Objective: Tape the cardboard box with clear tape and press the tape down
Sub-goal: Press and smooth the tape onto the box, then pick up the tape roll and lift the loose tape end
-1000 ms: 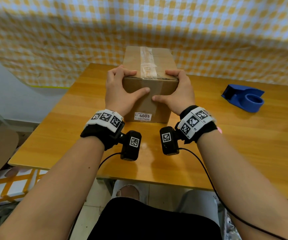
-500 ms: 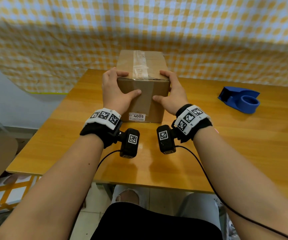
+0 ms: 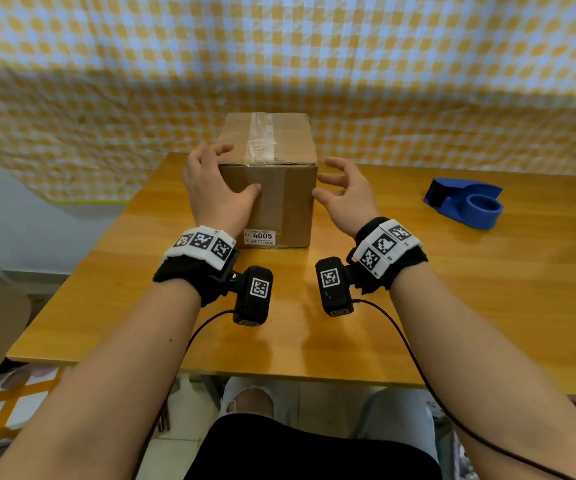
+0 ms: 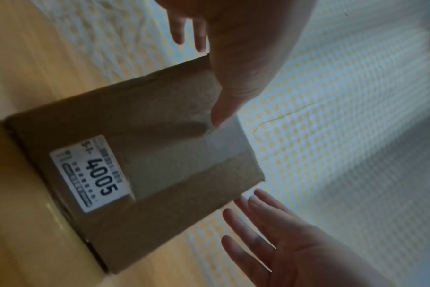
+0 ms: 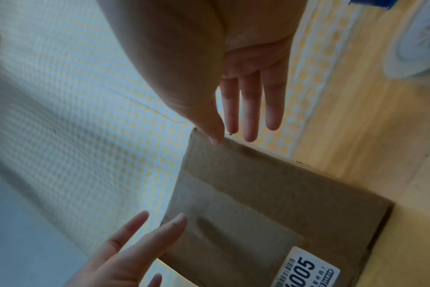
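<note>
The brown cardboard box (image 3: 293,206) stands on the wooden table (image 3: 452,289), with wrinkled clear tape (image 3: 262,136) along its top seam and down the front face. A white "4005" label (image 3: 259,236) sits low on the front. My left hand (image 3: 224,174) is at the box's left front corner. Its thumb touches the front face and its fingers reach loosely past the top left edge. My right hand (image 3: 328,178) hovers just right of the box, fingers spread and relaxed, holding nothing. The left wrist view shows the box (image 4: 160,155) between left hand (image 4: 233,68) and right hand (image 4: 270,233).
A blue tape dispenser (image 3: 466,202) lies on the table at the right, well apart from the box. A yellow checked cloth (image 3: 314,64) hangs close behind the box. Bare tabletop lies between the box and the near table edge.
Both hands were gripping the box's front top corners, thumbs pressed on the front. Now the right hand has come off to the right and the left hand's fingers have loosened.
</note>
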